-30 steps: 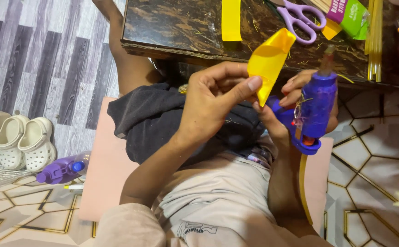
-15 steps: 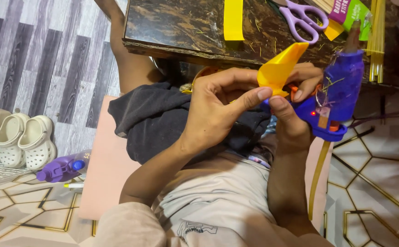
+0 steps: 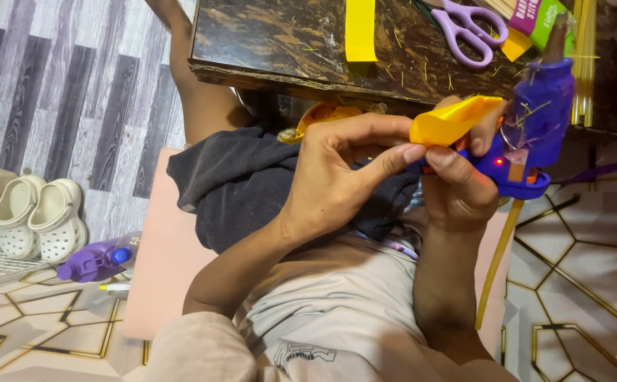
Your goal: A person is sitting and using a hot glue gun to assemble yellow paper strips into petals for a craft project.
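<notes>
My left hand (image 3: 344,173) pinches a curled piece of yellow paper (image 3: 450,122) between thumb and fingers, just below the table's near edge. My right hand (image 3: 460,187) grips a purple glue gun (image 3: 538,117) by its handle, with a small red light lit on its body. The gun's upper part sits right beside the yellow paper. Both hands meet above my lap, over a dark cloth (image 3: 244,180).
A dark marbled low table (image 3: 273,39) carries a yellow paper strip (image 3: 360,28), lilac scissors (image 3: 467,28) and a green and pink packet (image 3: 535,18). White clogs (image 3: 36,216) and a purple bottle (image 3: 96,260) lie on the floor at left. A pink mat (image 3: 163,276) lies under me.
Both hands have shifted to the right and slightly up toward the table edge. The yellow paper has turned from upright to lying nearly flat against the glue gun.
</notes>
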